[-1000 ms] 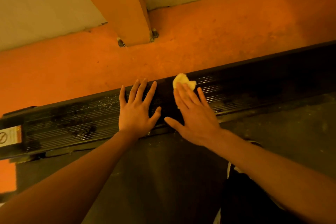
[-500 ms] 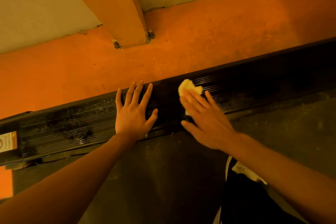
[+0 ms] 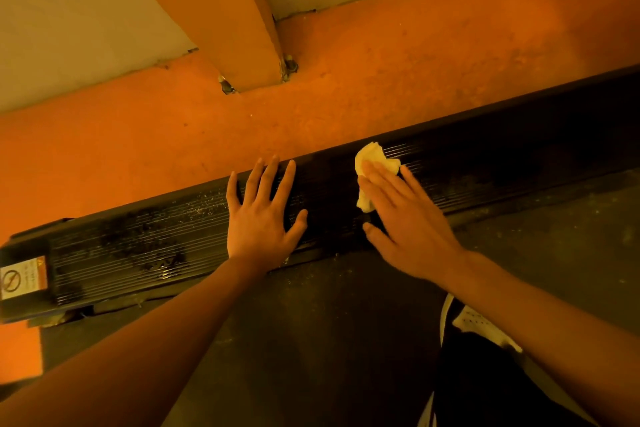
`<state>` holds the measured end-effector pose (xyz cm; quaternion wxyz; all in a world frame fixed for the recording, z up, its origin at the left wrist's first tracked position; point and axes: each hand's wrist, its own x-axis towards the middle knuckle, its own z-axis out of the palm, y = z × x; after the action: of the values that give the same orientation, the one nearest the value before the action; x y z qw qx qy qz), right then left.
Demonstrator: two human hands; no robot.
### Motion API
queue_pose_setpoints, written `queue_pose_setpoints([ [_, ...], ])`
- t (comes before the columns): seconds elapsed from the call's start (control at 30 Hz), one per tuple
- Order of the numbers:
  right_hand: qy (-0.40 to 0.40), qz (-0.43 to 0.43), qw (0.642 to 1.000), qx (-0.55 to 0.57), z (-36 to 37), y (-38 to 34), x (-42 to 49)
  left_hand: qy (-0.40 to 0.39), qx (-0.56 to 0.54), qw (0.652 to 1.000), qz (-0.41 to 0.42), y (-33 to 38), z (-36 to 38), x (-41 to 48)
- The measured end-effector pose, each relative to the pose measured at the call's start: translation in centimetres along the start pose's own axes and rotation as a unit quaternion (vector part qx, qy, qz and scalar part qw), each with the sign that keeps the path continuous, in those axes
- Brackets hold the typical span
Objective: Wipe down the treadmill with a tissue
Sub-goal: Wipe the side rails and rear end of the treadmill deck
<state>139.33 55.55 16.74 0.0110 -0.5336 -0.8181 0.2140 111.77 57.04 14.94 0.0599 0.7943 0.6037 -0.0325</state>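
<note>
At the far left a warning label [image 3: 23, 277] sits on the end of the treadmill's black ribbed rail [image 3: 502, 166]. Beside it the rail carries dark smudges [image 3: 138, 246] and, further right, pale crumbs [image 3: 202, 203] between the ribs. Then comes the left hand [image 3: 260, 218]: it lies flat on the rail, fingers straight and spread, and holds nothing. I judge that it serves as support. Just right of it, not touching, the right hand [image 3: 407, 222] presses the tissue [image 3: 372, 163] on the rail under straight fingers. It does not clench it; the crumpled paper shows beyond the fingertips and again beside the forefinger. Behind the rail is the orange floor [image 3: 346, 80] with a bolted post [image 3: 221, 10]; in front lies the dusty grey belt [image 3: 311, 340].

The step in hand seems to be wiping along the rail. To do it well, the strokes should follow the ribs and not cross them, because the dirt sits in the grooves. The pressure should be even and moderate: a thin tissue may tear on the ribs or roll up. The rail near the right hand looks cleaner than the left part, so I think most of the work is there, and the left hand must give place for it. For the smudges, which may be wet or sticky, a fresh side of the tissue would help.
</note>
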Motion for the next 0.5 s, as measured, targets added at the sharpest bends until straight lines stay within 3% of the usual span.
queue_pose_setpoints([
  [0.07, 0.008, 0.007, 0.999, -0.041, -0.4, 1.8, -0.1, 0.001, 0.000, 1.000, 0.003, 0.1, 0.0, 0.0],
  [0.23, 0.028, 0.138, 0.989, -0.049, -1.9, 4.3, -0.7, -0.002, -0.004, 1.000, -0.001, 0.1, -0.1, 0.0],
  [0.4, -0.015, 0.033, 0.998, -0.060, 0.7, -3.3, 2.4, -0.005, 0.002, 1.000, 0.000, 0.1, -0.1, 0.1],
  [0.5, -0.021, -0.004, 0.995, -0.101, 0.9, -4.1, 3.0, -0.005, 0.001, 1.000, 0.001, 0.2, -0.2, 0.1],
])
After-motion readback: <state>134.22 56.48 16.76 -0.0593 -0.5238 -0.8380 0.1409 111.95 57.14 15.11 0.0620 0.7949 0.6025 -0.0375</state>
